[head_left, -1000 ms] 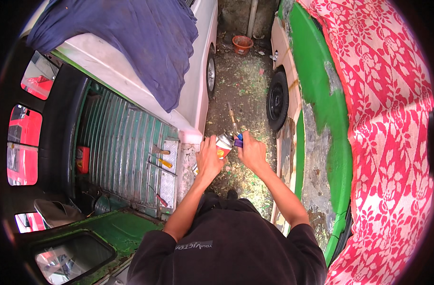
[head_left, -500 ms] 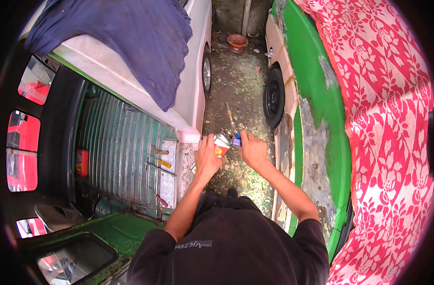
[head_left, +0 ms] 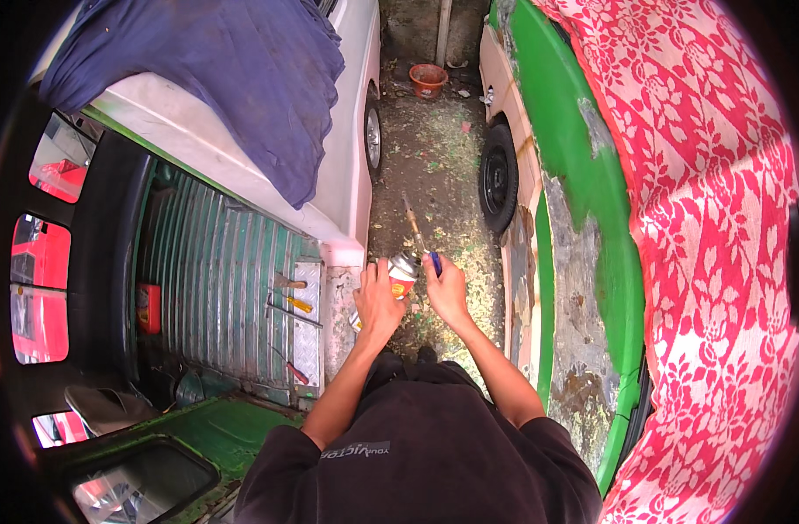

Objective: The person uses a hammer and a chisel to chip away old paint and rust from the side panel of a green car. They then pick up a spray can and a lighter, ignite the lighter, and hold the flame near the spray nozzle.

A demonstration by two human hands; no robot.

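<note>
1. While standing between two vehicles, left hand (head_left: 377, 301) fingers close around a small can (head_left: 402, 272).
2. Right hand (head_left: 446, 293) grips a blue-handled tool (head_left: 422, 240) fully.
3. Step judged: opening; next needs steady leverage.

The can (head_left: 403, 272) is silvery with an orange-and-white label; the screwdriver (head_left: 424, 242) beside it has a blue handle. At nine o'clock, the ribbed floor (head_left: 216, 288) is dull green — a red canister (head_left: 148, 307) on it. At eleven o'clock lies a dark blue cloth (head_left: 216, 79) on white bodywork; at three o'clock, a red-and-white flowered cloth (head_left: 714, 244) — over green paint.
</note>
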